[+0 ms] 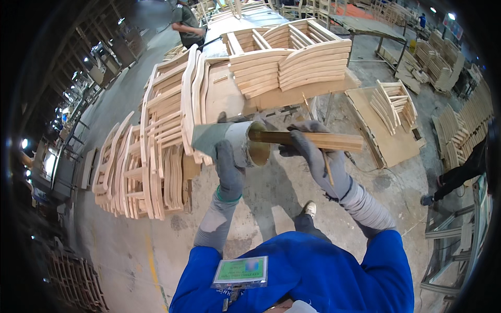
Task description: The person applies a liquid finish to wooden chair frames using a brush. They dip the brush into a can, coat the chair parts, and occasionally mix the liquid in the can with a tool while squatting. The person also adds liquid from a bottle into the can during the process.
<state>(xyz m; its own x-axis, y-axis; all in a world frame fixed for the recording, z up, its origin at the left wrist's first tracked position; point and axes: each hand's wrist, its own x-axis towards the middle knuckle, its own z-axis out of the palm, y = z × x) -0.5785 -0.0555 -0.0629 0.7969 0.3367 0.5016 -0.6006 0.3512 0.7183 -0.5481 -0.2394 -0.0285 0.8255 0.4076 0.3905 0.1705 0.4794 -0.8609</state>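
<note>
Held between both hands above concrete floor (pixel 276 208): pale cylinder (pixel 241 142), tipped sideways, open mouth facing right. Wrapped around outer wall: gloved left grip (pixel 229 169), far fingers partly hidden. Clasped in gloved right grip (pixel 316 154), just right of cylinder: long brown wooden strip (pixel 339 142), left end at mouth, depth inside unclear. Beside right grip: thin stick (pixel 328 169), pinched or not, cannot tell. Farther out: slatted wooden frames (pixel 169 112) to left; stacked frames (pixel 313 63) on worktop (pixel 222 91) ahead; person (pixel 187 26) beyond.

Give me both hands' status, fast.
Left hand: closed around the grey tube.
Right hand: closed on the long wooden piece, with a thin stick seemingly in its grip too.
</note>
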